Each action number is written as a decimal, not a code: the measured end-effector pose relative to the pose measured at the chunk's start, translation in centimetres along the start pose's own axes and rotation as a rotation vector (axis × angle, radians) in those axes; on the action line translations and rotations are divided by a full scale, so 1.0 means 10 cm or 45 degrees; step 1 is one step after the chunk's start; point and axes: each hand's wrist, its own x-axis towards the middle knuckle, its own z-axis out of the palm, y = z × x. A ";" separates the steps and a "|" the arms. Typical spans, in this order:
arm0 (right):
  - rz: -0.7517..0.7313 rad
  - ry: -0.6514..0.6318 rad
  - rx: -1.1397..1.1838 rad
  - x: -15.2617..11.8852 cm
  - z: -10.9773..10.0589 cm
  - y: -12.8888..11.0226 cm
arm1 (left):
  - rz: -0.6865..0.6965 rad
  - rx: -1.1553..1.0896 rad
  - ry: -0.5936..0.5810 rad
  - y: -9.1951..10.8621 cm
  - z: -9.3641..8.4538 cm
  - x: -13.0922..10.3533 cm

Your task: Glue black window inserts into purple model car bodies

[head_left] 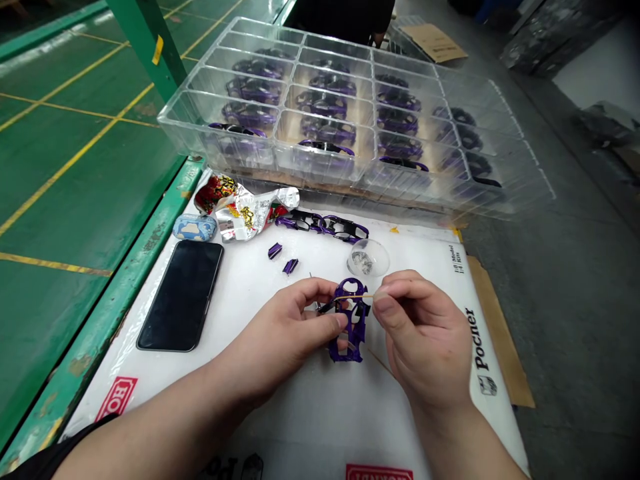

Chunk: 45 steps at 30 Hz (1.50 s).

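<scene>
Near the middle of the covered table, my left hand [295, 320] is closed on a purple toy car body shell [356, 333] with window openings, held upright between thumb and fingers. A small dark part [327, 306] shows by those fingertips at the shell's left edge. My right hand [425, 333] pinches a thin tan stick [357, 297], whose tip reaches across the upper part of the shell. Just beyond the hands stands a clear round cup [376, 257] with small silvery bits. Two little purple pieces [290, 266] lie to its left.
Two more purple car shells [345, 229] lie behind the cup. A clear divided tray [320, 163] full of such shells spans the back. On the left are a black phone [181, 297], a blue-and-white case [195, 227] and a crumpled wrapper [250, 212]. Another person [345, 17] is beyond the tray.
</scene>
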 end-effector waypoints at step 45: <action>-0.014 0.062 0.036 0.04 -0.05 0.04 | 0.018 0.005 -0.009 0.00 -0.02 0.03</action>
